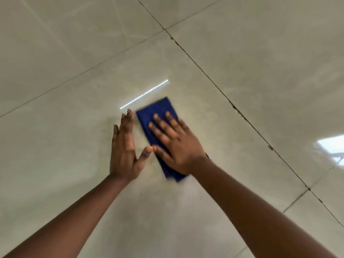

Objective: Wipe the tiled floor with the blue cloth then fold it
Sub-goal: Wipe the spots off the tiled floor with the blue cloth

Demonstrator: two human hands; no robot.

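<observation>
The blue cloth [158, 110] lies folded into a narrow strip on the glossy beige tiled floor [74, 146], near the middle of the view. My right hand [176, 144] presses flat on top of it, fingers spread, covering its middle. My left hand [125, 148] stands on its edge just left of the cloth, fingers straight and together, thumb out toward the cloth; it holds nothing. The near end of the cloth pokes out below my right wrist.
Dark grout lines [223, 94] cross the floor diagonally at the right and top. A thin bright light reflection [144, 94] sits just beyond the cloth, and a window reflection [333, 148] shines at the right edge.
</observation>
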